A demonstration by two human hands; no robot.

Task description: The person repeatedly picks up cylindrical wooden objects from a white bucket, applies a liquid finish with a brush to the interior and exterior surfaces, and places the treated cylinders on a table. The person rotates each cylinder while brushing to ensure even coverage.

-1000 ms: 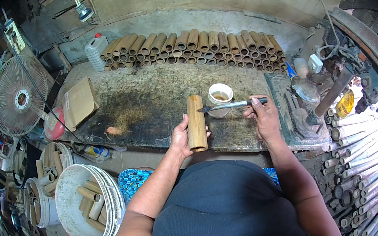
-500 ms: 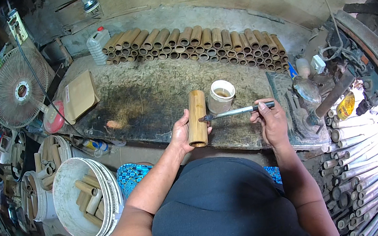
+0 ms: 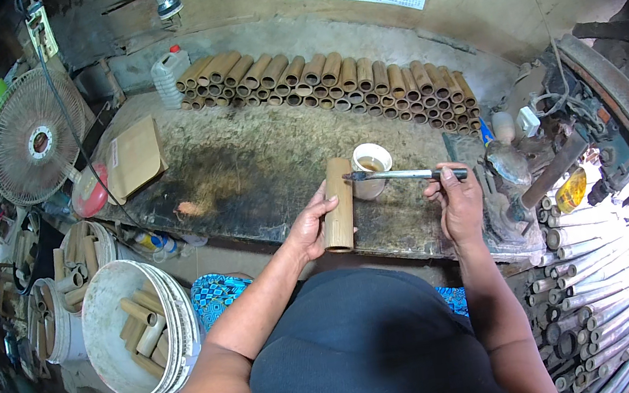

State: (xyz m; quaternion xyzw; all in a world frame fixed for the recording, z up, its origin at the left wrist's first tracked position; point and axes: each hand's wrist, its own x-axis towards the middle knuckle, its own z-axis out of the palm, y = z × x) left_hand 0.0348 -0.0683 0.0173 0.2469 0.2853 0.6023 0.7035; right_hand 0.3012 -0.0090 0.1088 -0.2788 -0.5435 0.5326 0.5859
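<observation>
In my left hand (image 3: 310,228) I grip a bamboo tube (image 3: 341,213), tilted so its hollow lower end faces me. My right hand (image 3: 457,203) holds a brush (image 3: 401,174) by its dark handle, the fingers wrapped round the end. The brush's dark bristles touch the upper right side of the tube. Just behind the brush stands a white plastic cup (image 3: 372,158) with some brownish liquid in it. The cup rests on the dark, stained workbench (image 3: 246,182), and its lower part is partly covered by the brush.
Stacked bamboo tubes (image 3: 329,83) line the bench's back, with a plastic jug (image 3: 170,78) at their left end. A fan (image 3: 36,142) and brown folder (image 3: 136,160) are at left. A white bucket (image 3: 110,332) of tubes stands below. Long poles (image 3: 610,298) lie right.
The brush tip has gone up along the tube toward its upper end. The tube has turned slightly in my left hand, and its lower opening shows less. The whole view has shifted a little.
</observation>
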